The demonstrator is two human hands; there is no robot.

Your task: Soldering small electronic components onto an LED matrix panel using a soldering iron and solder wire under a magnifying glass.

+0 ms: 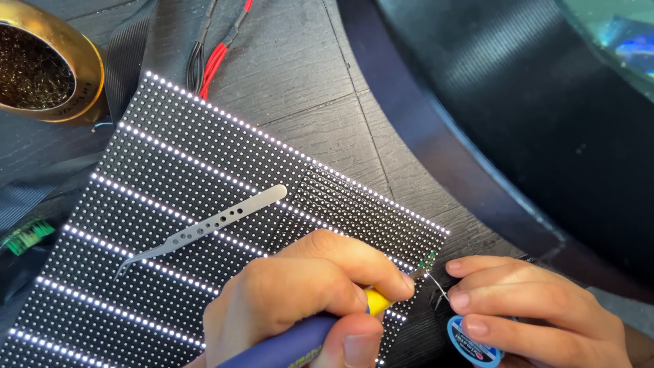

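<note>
At the lower right corner of the LED panel (204, 225), my left hand (300, 300) is clamped around a soldering iron (306, 337) with a blue and yellow handle, best held well back from its hot tip. My right hand (538, 307) pinches thin, bendy solder wire (436, 285) from its small spool (473, 344). Steel tweezers (204, 228) lie mid-panel.

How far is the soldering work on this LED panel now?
Done: LED panel lies flat, many rows lit, tweezers set down on it. In hand: left hand holds soldering iron at the panel's edge; right hand feeds solder wire. Left: the joint.
</note>
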